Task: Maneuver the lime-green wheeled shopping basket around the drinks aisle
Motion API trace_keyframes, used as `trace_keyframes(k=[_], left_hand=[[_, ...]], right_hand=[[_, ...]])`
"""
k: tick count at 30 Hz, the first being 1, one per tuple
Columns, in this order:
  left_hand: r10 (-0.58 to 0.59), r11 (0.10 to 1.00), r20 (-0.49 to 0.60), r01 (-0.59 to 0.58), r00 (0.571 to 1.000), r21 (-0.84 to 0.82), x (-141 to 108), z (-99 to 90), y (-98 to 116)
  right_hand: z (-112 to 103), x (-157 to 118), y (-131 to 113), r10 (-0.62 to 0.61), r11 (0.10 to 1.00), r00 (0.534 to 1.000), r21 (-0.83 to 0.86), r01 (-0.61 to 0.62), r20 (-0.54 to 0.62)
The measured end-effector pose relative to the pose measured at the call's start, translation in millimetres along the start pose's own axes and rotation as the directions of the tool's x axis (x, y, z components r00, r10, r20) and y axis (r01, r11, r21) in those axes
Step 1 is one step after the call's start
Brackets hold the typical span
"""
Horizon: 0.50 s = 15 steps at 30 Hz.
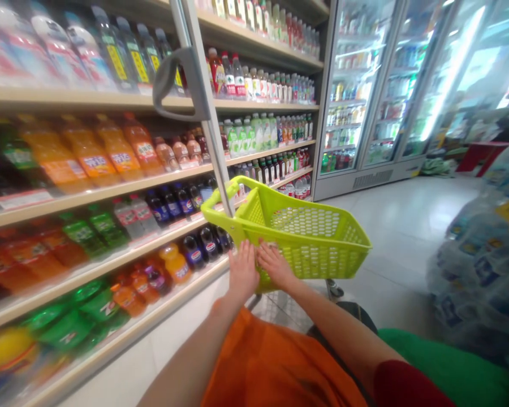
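A lime-green plastic shopping basket cart (318, 240) stands on wheels in front of me, its perforated sides tapering to the right. My left hand (244, 265) lies against the near side of the cart, fingers stretched out. Beside it, my right hand (275, 263) rests on the same side wall, palm toward the plastic and fingers extended. Neither hand is wrapped around anything. Above them, the cart's left end carries a rounded green handle (214, 203).
Shelves of drink bottles (97, 164) line the left, behind an upright metal bar with a grey handle (176, 85). Glass-door coolers (352, 96) stand at the back. Plastic-wrapped bottle packs (470, 271) are stacked on the right, across the tiled floor (398, 226).
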<state>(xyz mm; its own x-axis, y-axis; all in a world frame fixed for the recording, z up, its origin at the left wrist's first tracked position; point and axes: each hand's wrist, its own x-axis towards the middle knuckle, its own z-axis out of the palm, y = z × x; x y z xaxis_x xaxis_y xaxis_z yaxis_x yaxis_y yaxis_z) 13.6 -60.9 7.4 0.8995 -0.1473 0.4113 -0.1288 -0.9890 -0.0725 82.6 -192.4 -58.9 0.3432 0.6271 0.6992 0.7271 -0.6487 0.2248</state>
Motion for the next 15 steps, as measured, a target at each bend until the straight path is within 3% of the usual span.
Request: trace_keyframes(k=[3, 9, 15], left_hand=[[0.021, 1.0, 0.039, -0.021, 0.999, -0.012, 1.3, 0.3, 9.6], [0.03, 0.999, 0.061, -0.029, 0.998, -0.018, 11.7, -1.8, 27.6], [0.132, 0.99, 0.1, -0.127, 0.986, -0.054, 11.8, 3.9, 53.6]], right_hand=[[-10.8, -13.4, 7.1, 0.038, 0.999, 0.998, -0.004, -0.038, -0.049], [-41.6, -7.0, 42.9, 0.261, 0.963, 0.946, -0.022, -0.27, -0.193], [-18.0, -49.7, 37.3, 0.247, 0.968, 0.967, -0.027, -0.249, -0.064]])
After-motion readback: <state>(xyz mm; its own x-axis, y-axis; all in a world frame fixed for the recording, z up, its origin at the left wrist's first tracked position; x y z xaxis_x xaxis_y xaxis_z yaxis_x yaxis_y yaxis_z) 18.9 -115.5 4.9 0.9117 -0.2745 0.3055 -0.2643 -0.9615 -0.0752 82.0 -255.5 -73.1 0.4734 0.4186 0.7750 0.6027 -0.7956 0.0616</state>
